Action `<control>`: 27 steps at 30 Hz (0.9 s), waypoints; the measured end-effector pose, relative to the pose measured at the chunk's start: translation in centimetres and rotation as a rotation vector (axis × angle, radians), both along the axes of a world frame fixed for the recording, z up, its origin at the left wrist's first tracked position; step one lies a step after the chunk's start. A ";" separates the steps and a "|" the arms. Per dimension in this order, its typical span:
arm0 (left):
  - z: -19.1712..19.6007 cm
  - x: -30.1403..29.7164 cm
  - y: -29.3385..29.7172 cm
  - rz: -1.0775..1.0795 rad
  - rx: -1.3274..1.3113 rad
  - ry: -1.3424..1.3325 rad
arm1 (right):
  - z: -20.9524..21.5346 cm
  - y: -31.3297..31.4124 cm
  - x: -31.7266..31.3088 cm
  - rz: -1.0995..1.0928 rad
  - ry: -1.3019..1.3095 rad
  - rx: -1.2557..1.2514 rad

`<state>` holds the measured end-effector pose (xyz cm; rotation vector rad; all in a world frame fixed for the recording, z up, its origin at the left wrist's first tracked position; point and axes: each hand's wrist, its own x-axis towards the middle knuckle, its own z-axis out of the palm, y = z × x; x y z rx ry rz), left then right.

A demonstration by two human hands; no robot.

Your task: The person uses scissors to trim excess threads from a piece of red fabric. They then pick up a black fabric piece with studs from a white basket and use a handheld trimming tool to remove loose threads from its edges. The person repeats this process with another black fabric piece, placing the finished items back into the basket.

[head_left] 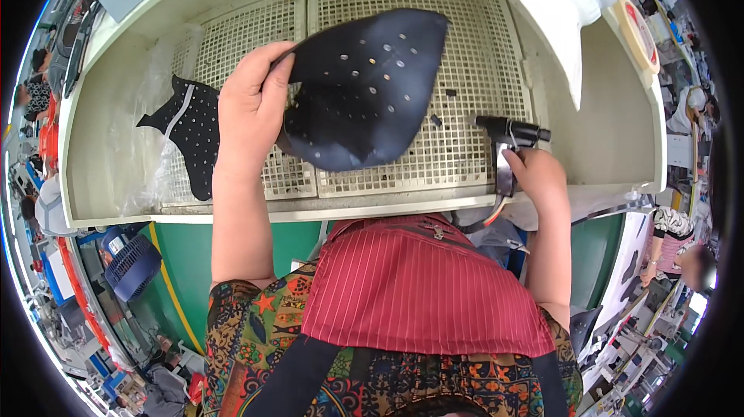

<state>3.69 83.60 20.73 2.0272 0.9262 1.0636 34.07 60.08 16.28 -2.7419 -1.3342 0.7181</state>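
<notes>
My left hand (254, 103) pinches the left edge of a curved black sheet piece (399, 111), smooth and leather-like, with scattered eyelet-like holes. The piece is lifted over a grated tray and bows so that its inner side partly shows. A black pistol-shaped tool (511, 132) is gripped by the handle in my right hand (540, 175), its barrel pointing left toward the piece without touching it. Coloured wires come out of the handle's bottom. Left of my left wrist lies another black piece (198, 134) with rows of small holes and a pale strip across it.
Raised cream walls surround the grated tray (480, 22). Small black scraps (435, 120) lie on the grid. Clear plastic film (143, 161) covers its left side. A white duct hood (554, 10) hangs at the upper right. A blue fan (132, 266) stands at lower left; another person (670, 242) is at far right.
</notes>
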 end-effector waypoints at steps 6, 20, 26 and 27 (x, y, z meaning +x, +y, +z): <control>3.4 3.2 -0.8 -0.385 0.089 0.135 | 9.9 5.6 -6.8 0.458 -0.189 0.932; -7.2 -3.0 -7.3 0.217 -0.839 -0.443 | 9.7 14.1 -8.4 0.289 0.350 0.877; -8.2 -4.9 -12.6 -0.168 -1.531 -0.660 | 9.3 15.3 -10.1 0.293 0.436 0.918; -8.1 -4.6 -12.5 -0.187 -1.492 -0.702 | 9.4 15.5 -10.5 0.288 0.449 0.929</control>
